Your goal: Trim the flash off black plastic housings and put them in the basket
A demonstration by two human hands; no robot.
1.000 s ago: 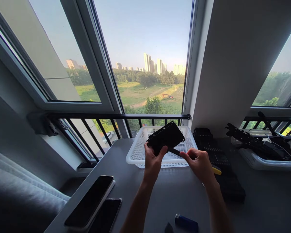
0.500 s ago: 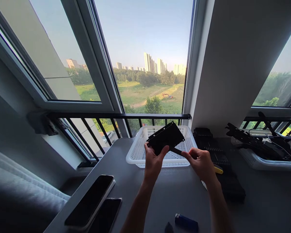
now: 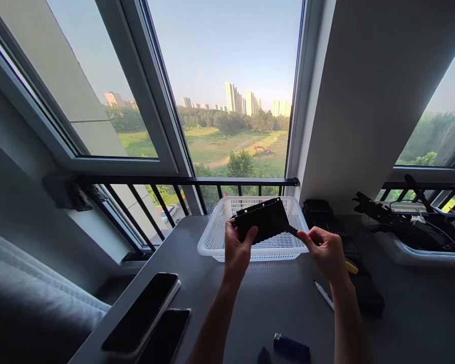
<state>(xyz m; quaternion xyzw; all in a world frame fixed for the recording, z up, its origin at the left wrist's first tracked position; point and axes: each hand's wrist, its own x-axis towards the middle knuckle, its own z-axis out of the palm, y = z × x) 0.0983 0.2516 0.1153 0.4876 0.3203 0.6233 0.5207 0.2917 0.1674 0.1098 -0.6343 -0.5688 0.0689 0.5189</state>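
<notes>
My left hand [image 3: 237, 250] holds a flat black rectangular panel [image 3: 264, 221] by its lower left corner, lifted above the table in front of a white mesh basket [image 3: 216, 237]. My right hand [image 3: 325, 248] grips a tool with a dark shaft and a yellow handle end [image 3: 351, 266]; the shaft's tip meets the panel's right edge. Both forearms reach in from the bottom of the view.
Two phones [image 3: 142, 318] lie face up at the table's left front edge. A blue lighter [image 3: 291, 348] and a white pen [image 3: 323, 294] rest on the table. Stacked black parts [image 3: 318, 210] sit behind my right hand. A second tray of dark parts [image 3: 413, 230] stands at right.
The panel has tilted flatter and shifted slightly right. My right hand moved right and up with the tool, uncovering the white pen on the table.
</notes>
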